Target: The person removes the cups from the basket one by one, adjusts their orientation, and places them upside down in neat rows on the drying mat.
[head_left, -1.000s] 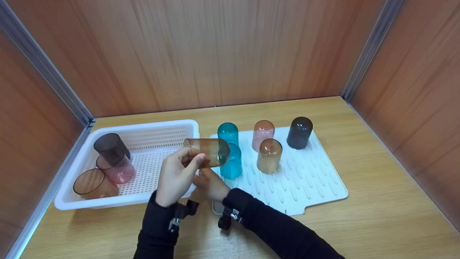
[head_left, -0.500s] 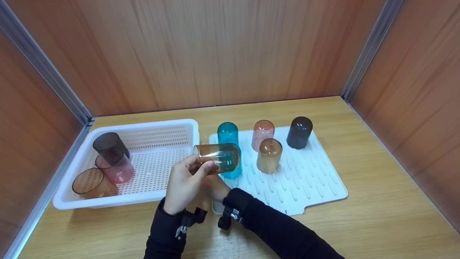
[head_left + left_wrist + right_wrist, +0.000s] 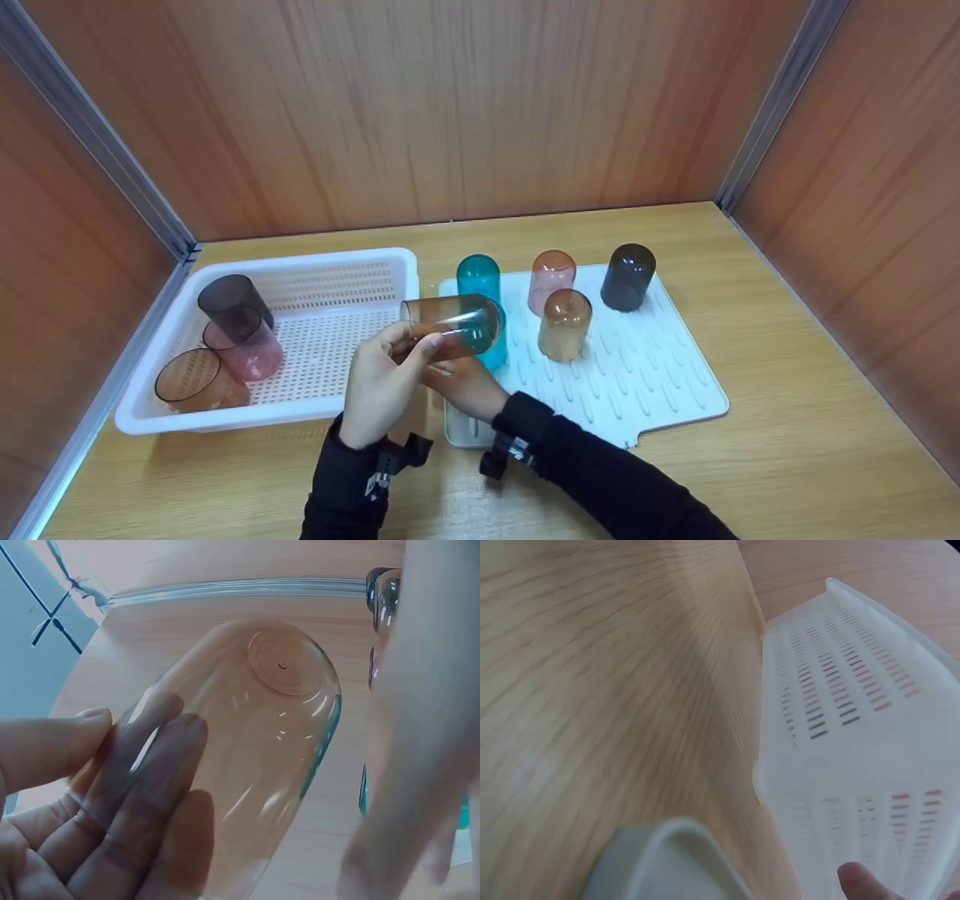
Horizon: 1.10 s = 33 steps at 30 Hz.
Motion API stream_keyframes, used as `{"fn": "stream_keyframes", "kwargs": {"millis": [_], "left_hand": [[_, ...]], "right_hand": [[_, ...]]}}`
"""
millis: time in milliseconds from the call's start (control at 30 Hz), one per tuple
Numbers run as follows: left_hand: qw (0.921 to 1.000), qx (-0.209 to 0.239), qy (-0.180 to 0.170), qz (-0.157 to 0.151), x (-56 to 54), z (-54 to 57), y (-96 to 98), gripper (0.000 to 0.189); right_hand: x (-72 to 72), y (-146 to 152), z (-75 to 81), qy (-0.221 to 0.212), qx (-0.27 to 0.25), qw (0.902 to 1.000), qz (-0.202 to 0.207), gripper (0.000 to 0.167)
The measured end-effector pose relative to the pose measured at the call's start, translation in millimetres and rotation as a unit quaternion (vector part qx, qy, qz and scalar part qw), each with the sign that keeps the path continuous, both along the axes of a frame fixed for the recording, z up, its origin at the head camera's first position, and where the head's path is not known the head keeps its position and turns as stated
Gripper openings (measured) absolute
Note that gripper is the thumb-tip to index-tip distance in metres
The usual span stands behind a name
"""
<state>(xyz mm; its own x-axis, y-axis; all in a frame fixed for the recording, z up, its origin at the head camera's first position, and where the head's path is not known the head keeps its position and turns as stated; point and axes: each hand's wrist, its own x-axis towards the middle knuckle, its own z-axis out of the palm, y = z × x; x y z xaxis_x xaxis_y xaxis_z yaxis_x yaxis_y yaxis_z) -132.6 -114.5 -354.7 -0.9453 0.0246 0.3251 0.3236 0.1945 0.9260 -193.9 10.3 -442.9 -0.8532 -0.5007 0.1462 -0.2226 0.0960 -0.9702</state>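
Note:
My left hand (image 3: 382, 382) grips an amber drinking glass (image 3: 450, 319) near its rim, thumb on the near side. The glass lies sideways in the air, its base toward the right. In the left wrist view, several fingers show through the clear wall of that glass (image 3: 255, 742). Just below and behind it is my right hand (image 3: 469, 386), its fingers partly hidden by the left hand. That right hand (image 3: 420, 727) appears as a blur beside the glass in the left wrist view. One right fingertip (image 3: 859, 881) shows near the basket, touching nothing there.
A white perforated basket (image 3: 337, 259) on the left holds a dark glass (image 3: 225, 296), a pink glass (image 3: 259, 360) and an amber glass (image 3: 214, 390). On the white ridged draining mat (image 3: 660, 375) stand upside-down teal (image 3: 478, 274), pink (image 3: 551, 281), amber (image 3: 564, 326) and dark (image 3: 628, 277) glasses.
My left hand has carried the amber glass a little to the right, over the front teal glass in the head view. The right hand has shifted slightly right.

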Motion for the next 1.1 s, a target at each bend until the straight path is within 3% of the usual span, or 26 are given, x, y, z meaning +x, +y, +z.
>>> {"fn": "stream_keyframes", "kwargs": {"millis": [100,267,433,600,800,967,1100], "left_hand": [[1.0,-0.001,0.006,0.002,0.6,0.9,0.4,0.02],[0.9991,0.031,0.008,-0.026,1.2,0.7,5.5,0.02],[0.9987,0.031,0.0,-0.041,3.0,1.2,12.9,0.022],[0.9979,0.035,-0.012,-0.054,3.7,-1.3,22.4,0.024],[0.9979,0.036,-0.001,-0.054,4.6,-6.9,33.7,0.025],[0.9973,0.046,-0.001,-0.057,3.4,-10.9,40.2,0.024],[0.9961,0.057,-0.005,-0.066,2.8,-13.3,43.6,0.024]], "right_hand": [[3.4,17,6.1,-0.006,-0.023,0.9997,0.004,0.058],[7.2,48,16.7,-0.034,-0.099,0.9943,0.015,0.09],[10.5,73,26.7,-0.023,-0.16,0.9869,0.003,0.096],[14.6,92,33.4,0.017,-0.217,0.9759,-0.001,0.095],[15.2,99,37.9,0.065,-0.265,0.9621,-0.004,0.087],[15.5,99,39.3,0.098,-0.259,0.9606,-0.025,0.063],[16.0,101,40.3,0.098,-0.25,0.9626,-0.038,0.05]]}}
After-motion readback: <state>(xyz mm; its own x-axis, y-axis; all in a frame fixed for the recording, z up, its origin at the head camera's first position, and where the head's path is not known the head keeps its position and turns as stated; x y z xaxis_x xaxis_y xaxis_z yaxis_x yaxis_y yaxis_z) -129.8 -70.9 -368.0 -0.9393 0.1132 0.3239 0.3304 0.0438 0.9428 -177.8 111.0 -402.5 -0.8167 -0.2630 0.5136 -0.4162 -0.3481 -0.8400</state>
